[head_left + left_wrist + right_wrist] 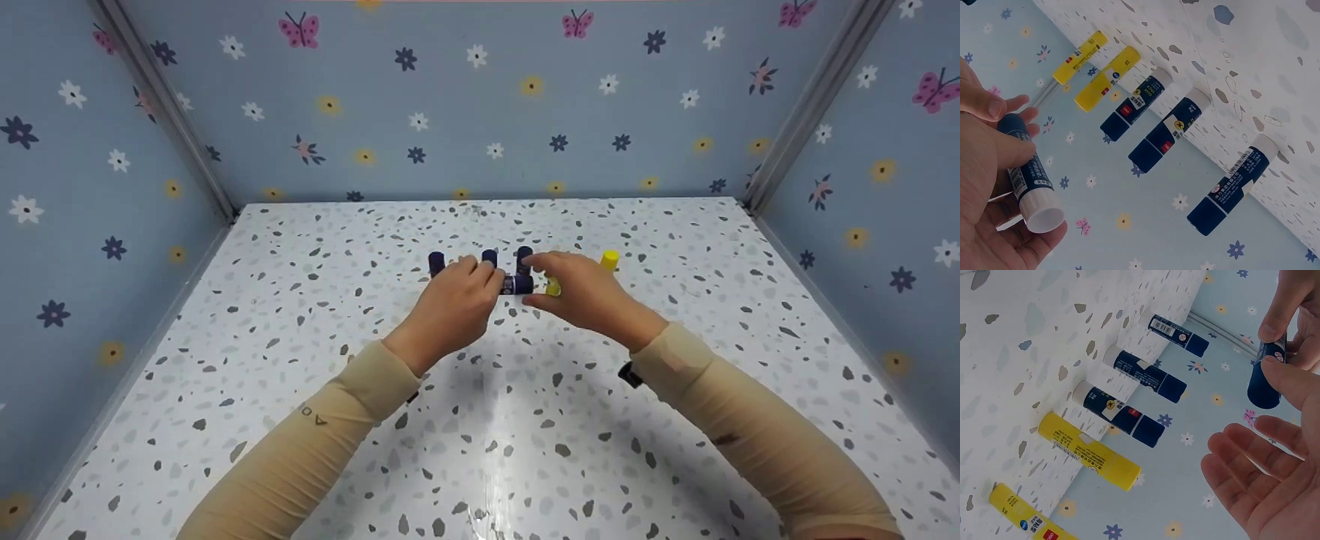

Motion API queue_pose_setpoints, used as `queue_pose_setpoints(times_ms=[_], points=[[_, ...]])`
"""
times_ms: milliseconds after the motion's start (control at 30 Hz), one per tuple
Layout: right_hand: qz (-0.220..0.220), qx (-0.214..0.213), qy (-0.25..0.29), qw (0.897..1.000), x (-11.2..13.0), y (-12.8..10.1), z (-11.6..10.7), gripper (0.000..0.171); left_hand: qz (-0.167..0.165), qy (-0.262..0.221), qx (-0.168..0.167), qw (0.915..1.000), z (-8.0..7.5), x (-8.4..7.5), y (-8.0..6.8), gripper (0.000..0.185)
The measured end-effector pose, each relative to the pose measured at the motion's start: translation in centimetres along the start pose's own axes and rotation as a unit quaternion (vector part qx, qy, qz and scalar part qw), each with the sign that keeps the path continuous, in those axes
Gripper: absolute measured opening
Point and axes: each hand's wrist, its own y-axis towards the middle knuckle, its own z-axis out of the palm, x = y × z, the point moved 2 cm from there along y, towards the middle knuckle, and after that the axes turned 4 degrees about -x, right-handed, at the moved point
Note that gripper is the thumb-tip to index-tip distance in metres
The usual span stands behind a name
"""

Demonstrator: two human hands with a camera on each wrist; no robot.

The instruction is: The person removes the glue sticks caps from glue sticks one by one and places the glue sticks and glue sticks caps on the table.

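Observation:
My left hand [459, 301] grips a navy glue stick [1030, 169], its thumb along the barrel. The stick lies sideways, navy cap toward the right hand and white base away from it. Beside the cap, my right hand [589, 294] is spread; its thumb [1289, 379] overlaps the cap in the right wrist view, while its fingers [1247, 461] extend apart from the stick. Whether the thumb touches is unclear. Behind the hands stand three navy glue sticks [1233, 183] with white bases and two yellow glue sticks [1089, 450], all upright in a row.
A white speckled table [480, 450] carries the row of sticks. Blue patterned panels [480, 97] enclose it at the back and both sides. Both forearms wear beige sleeves [300, 442].

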Motion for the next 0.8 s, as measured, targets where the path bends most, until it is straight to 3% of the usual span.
queue_pose_setpoints(times_ms=[467,800], points=[[0.008,0.038,0.002,0.999,0.41,0.07,0.74,0.039,0.003,-0.002,-0.008,1.0000,0.11,-0.52,0.07,0.023],[-0.028,0.010,0.029,0.999,0.25,-0.04,0.90,0.032,-0.014,-0.018,0.010,0.9997,0.46,-0.40,0.18,0.025]])
